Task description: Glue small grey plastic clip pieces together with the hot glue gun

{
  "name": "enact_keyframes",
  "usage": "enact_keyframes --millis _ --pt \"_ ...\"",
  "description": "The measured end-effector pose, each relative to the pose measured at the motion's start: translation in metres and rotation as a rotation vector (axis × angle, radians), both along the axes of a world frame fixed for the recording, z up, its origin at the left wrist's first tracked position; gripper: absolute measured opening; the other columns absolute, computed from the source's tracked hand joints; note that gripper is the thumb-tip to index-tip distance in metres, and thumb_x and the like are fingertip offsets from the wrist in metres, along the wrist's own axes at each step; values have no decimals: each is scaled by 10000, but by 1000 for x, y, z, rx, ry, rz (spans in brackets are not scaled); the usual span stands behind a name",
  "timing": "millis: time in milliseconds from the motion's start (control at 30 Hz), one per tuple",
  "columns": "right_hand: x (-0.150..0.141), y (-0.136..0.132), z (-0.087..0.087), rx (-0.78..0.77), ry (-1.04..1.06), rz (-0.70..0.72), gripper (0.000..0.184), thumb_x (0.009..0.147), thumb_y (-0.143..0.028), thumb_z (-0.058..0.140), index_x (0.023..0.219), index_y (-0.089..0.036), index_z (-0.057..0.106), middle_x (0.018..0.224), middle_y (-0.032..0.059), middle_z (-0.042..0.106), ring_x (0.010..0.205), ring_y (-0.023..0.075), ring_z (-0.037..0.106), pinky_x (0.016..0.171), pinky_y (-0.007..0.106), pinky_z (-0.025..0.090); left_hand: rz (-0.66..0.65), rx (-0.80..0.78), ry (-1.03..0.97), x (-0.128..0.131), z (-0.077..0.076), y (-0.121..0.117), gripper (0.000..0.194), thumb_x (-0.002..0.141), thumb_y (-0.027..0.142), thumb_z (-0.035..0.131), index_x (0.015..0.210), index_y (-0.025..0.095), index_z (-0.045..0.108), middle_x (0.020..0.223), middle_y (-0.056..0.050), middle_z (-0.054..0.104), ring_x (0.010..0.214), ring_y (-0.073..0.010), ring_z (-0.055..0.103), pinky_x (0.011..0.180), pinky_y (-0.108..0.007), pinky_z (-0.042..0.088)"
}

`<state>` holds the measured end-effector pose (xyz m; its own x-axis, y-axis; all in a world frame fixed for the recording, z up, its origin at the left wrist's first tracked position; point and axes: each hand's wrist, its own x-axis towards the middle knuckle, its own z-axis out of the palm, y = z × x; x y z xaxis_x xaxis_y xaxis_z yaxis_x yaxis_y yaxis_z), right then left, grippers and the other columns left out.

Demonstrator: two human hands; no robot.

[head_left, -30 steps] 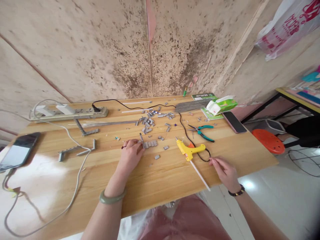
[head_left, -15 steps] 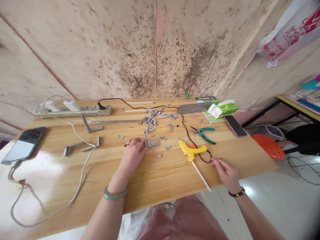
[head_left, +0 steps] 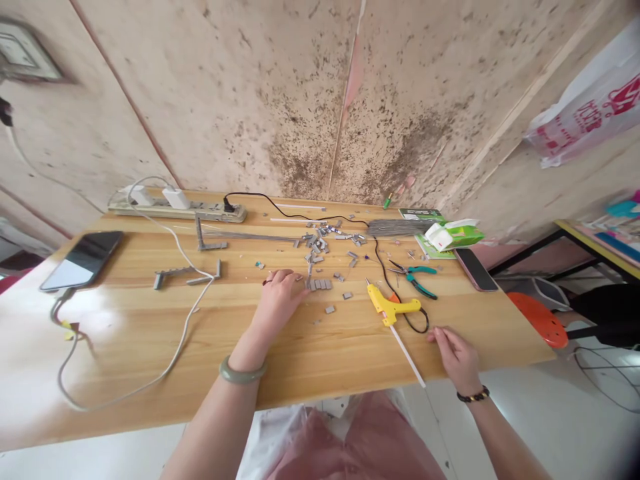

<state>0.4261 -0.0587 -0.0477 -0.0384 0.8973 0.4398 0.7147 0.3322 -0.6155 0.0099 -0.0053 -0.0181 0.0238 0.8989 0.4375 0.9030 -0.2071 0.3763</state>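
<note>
My left hand (head_left: 281, 298) rests on the table with its fingers closed at the left end of a small L-shaped piece of grey blocks (head_left: 320, 285). The fingers partly hide where they hold it. My right hand (head_left: 456, 355) is over the table's front right part, thumb and fingers pinched together. Whether something tiny is between them cannot be seen. A yellow glue gun (head_left: 393, 307) with a white glue stick (head_left: 407, 355) lies left of that hand. Its black cord loops close to the fingertips. Loose grey blocks (head_left: 317, 243) lie scattered beyond my left hand.
Teal-handled pliers (head_left: 421, 281), a phone (head_left: 475, 269), a tissue pack (head_left: 457, 235) and a bundle of thin wires (head_left: 400, 227) lie to the right. Leftward are jointed grey pieces (head_left: 213, 245), another phone (head_left: 83, 260), a white cable (head_left: 180, 357) and a power strip (head_left: 200, 212).
The view has swung a little to the left. My right hand's fingertips have shifted slightly away from the cord loop. My left hand stays at the grey blocks.
</note>
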Motion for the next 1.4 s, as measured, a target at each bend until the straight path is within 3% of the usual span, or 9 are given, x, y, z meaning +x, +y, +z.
enact_keyframes --millis 100,233,467,600,767,967,1167,1400 --pt "0 -1 -1 8 -51 -15 315 944 -327 453 672 -204 552 633 18 592 605 155 569 613 262 433 27 -5 -21 -1 3 -1 239 847 182 505 1053 132 615 1053 -135 666 1012 -290 588 909 -415 444" --pt "-2 -3 -2 56 -143 -25 358 948 -311 449 605 -209 448 530 -25 451 501 124 442 537 260 356 132 -48 -18 -5 2 -1 368 813 59 403 1132 106 580 1075 -144 673 1019 -286 599 908 -408 442" --pt "-4 -4 -1 110 -191 33 346 945 -250 458 605 -207 406 554 -34 401 510 114 403 540 263 322 143 -104 24 -9 -3 3 304 806 173 507 1061 100 655 1041 -159 686 985 -323 601 899 -437 444" --pt "-6 -4 1 120 -183 50 340 938 -227 471 608 -208 392 562 -35 396 517 114 402 547 267 317 92 -117 46 -5 0 4 288 794 197 536 1044 154 672 1056 -126 682 991 -295 589 906 -413 446" --pt "-8 -4 2 138 -168 72 345 933 -199 476 607 -210 362 560 -42 375 513 111 383 547 267 306 33 -138 41 2 2 3 438 744 186 585 1181 168 593 1183 -121 634 1155 -306 503 952 -435 409" --pt "-9 -3 4 144 -168 71 349 925 -192 487 603 -210 354 561 -39 382 525 114 394 554 267 308 -23 -229 -19 7 2 9 632 731 202 626 1332 155 436 1134 -128 658 1215 -316 474 978 -470 364" --pt "-10 -3 6 133 -156 70 346 925 -206 482 596 -211 374 555 -36 403 517 116 403 550 269 314 -8 -237 27 8 1 13 646 753 221 629 1356 157 403 1109 -128 667 1192 -304 500 992 -458 336" --pt "-11 -4 8 116 -152 64 351 927 -221 471 590 -218 371 555 -25 411 529 125 411 546 278 330 8 -231 114 4 -2 14 587 791 298 621 1338 206 430 1169 -133 659 1266 -319 431 1021 -520 256"
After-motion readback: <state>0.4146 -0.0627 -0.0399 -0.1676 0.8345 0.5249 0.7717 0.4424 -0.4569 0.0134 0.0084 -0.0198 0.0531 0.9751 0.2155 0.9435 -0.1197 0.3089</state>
